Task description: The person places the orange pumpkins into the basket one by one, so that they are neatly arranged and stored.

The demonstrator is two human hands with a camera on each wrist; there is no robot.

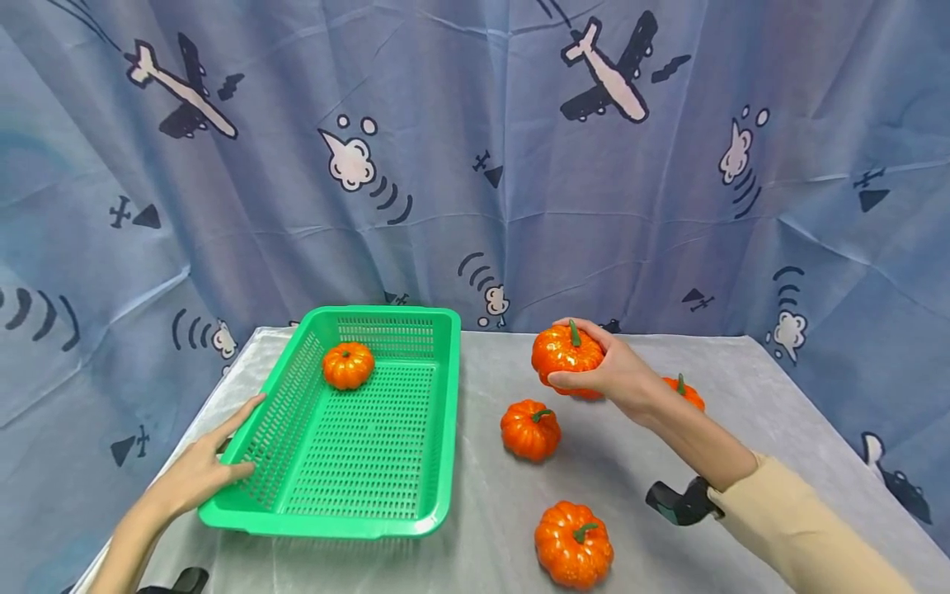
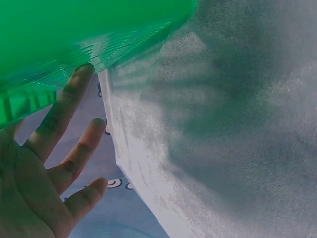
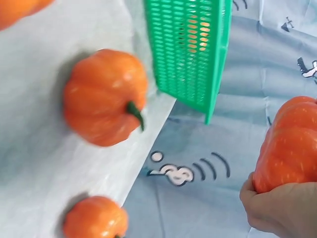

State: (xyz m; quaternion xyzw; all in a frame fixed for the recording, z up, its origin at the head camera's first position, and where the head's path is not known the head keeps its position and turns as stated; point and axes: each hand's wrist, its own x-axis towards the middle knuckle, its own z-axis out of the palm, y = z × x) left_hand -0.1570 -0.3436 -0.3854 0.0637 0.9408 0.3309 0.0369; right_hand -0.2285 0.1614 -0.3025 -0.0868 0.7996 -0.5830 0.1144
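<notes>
My right hand (image 1: 597,371) grips a shiny orange toy pumpkin (image 1: 562,353) with a green stem, held up above the table. In the right wrist view, the fingers curve round the lower side of this pumpkin (image 3: 292,146). At the left, my left hand (image 1: 196,470) touches the left side of a green plastic basket (image 1: 371,525). The left wrist view shows its fingers (image 2: 79,156) spread and mostly straight, one fingertip against the basket wall (image 2: 119,49). A smaller pumpkin (image 1: 348,365) sits in the basket's far left corner.
Between basket and right arm, a pumpkin (image 1: 530,431) and a nearer one (image 1: 574,544) rest on the pale cloth-covered table (image 1: 490,495). Another (image 1: 686,393) is partly behind the right forearm; one more (image 3: 95,218) stands farther back. A patterned blue curtain (image 1: 475,165) hangs behind.
</notes>
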